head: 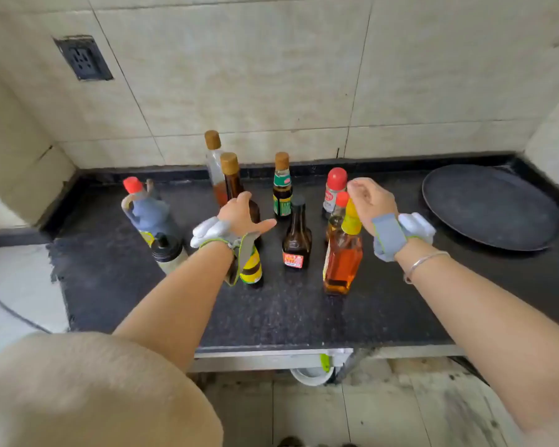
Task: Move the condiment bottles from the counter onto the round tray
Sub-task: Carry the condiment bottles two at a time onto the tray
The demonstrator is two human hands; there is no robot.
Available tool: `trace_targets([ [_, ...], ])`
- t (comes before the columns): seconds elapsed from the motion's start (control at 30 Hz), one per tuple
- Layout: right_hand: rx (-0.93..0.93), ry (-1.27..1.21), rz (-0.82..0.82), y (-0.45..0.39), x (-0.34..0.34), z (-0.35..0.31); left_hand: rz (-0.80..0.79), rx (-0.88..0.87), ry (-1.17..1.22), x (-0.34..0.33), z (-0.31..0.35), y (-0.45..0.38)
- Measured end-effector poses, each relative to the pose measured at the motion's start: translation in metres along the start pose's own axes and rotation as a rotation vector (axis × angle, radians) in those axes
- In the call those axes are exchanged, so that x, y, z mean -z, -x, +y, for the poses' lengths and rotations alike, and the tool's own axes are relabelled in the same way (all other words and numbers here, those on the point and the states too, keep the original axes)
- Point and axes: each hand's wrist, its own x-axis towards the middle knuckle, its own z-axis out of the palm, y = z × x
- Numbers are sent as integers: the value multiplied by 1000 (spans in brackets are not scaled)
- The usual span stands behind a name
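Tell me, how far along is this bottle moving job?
Nothing looks done: the round tray holds no bottles. The right hand is at the yellow-capped oil bottle; the left hand reaches, open, over a dark bottle. All the bottles remain on the counter.

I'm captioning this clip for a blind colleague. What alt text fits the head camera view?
Two bare hands reach over a cluster of condiment bottles standing on a dark counter: the right hand is at the top of a yellow-capped oil bottle, the left hand spread open above a dark bottle. An empty round tray sits at the right.
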Motion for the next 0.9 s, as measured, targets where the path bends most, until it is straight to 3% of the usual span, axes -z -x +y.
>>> trace_targets([
  [0.13,-95,-114,-6,23,-11,33,137,155,285,-35,-27,16],
  [0.23,-134,-42,-77,30,-21,47,99,286,442,-53,-36,16],
  [0.5,-138,98,-72,23,-24,51,99,256,480,-66,-49,9],
  [0.67,-109,150,-23,29,-18,50,60,160,387,-63,-23,20],
  [0.9,-128,195,-11,39,39,65,-88,-180,318,-57,64,45],
])
